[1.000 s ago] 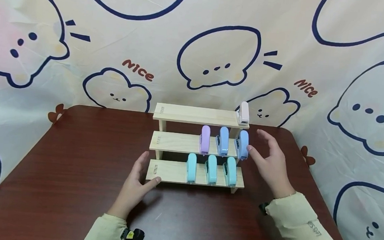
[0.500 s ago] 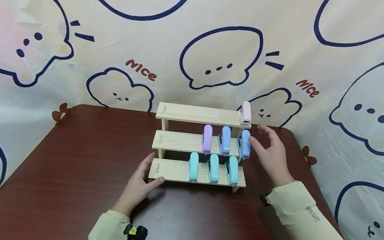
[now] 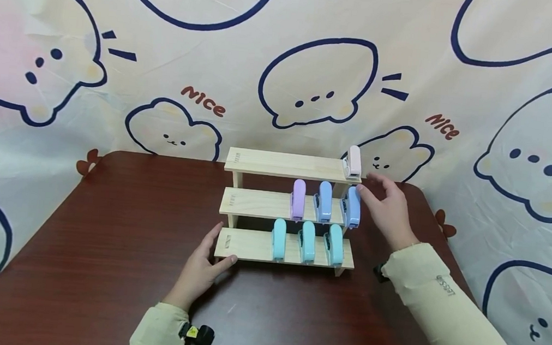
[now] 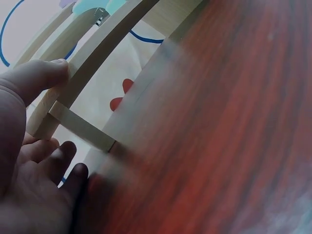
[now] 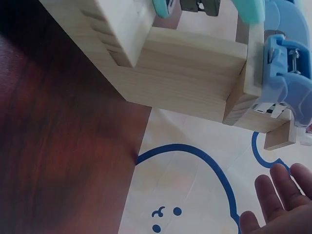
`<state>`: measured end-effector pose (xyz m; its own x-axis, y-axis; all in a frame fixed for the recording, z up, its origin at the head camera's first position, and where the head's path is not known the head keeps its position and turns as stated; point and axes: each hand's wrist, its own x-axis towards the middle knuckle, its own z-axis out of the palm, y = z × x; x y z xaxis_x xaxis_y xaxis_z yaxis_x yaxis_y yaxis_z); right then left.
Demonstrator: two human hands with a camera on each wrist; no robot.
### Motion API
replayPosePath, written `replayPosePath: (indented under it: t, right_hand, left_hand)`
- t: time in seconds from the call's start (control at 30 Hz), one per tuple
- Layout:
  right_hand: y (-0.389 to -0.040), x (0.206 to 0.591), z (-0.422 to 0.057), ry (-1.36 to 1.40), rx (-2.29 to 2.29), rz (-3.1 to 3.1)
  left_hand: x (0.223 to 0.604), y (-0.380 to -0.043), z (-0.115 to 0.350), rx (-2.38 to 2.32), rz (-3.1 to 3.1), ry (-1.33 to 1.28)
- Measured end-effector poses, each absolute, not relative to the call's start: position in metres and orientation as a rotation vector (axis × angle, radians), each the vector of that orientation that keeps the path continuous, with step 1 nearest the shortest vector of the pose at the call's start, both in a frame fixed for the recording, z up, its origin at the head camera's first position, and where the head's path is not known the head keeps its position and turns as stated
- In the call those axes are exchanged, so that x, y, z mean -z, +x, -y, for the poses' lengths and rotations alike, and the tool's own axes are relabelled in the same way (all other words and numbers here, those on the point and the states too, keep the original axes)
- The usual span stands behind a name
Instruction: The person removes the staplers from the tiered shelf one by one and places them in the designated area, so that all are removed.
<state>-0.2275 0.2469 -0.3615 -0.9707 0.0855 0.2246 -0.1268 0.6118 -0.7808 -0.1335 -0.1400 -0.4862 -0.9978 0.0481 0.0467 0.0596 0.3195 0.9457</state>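
A three-tier wooden rack (image 3: 256,203) stands on the table. My left hand (image 3: 200,270) holds the left end of its bottom shelf; in the left wrist view the thumb (image 4: 46,73) lies on the shelf's front edge and the other fingers are behind the end. Teal staplers (image 3: 278,239) sit on the bottom tier. A purple stapler (image 3: 298,199) and two blue ones are in the middle, and a pale pink stapler (image 3: 353,162) is at the top right. My right hand (image 3: 391,212) is beside the rightmost blue stapler (image 3: 353,206), fingers extended and holding nothing in the right wrist view.
The dark brown table (image 3: 102,245) extends around the rack. Behind it and to the sides hangs a pale cloth (image 3: 235,70) with blue cartoon outlines. Both wrists carry black straps, the left one with a small camera (image 3: 202,336).
My right hand has moved slightly away from me and leftward, up near the top tier's right end. The left hand stays at the shelf end, and the staplers keep their places.
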Motion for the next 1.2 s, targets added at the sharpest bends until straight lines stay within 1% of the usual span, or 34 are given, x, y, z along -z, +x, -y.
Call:
replayPosePath:
  t: [0.5,0.83,1.2]
  right_hand:
    - [-0.247,0.355,-0.238,0.005,-1.416,2.635]
    - [-0.255,0.355,-0.233,-0.023,-1.42,2.636]
    - [-0.254,0.355,-0.233,-0.037,-1.411,2.583]
  left_hand:
    - [0.488,-0.132,0.141,1.803,2.532,-0.108]
    - [0.489,-0.133,0.142,1.777,2.549,-0.1]
    - [0.489,-0.132,0.142,1.777,2.572,-0.089]
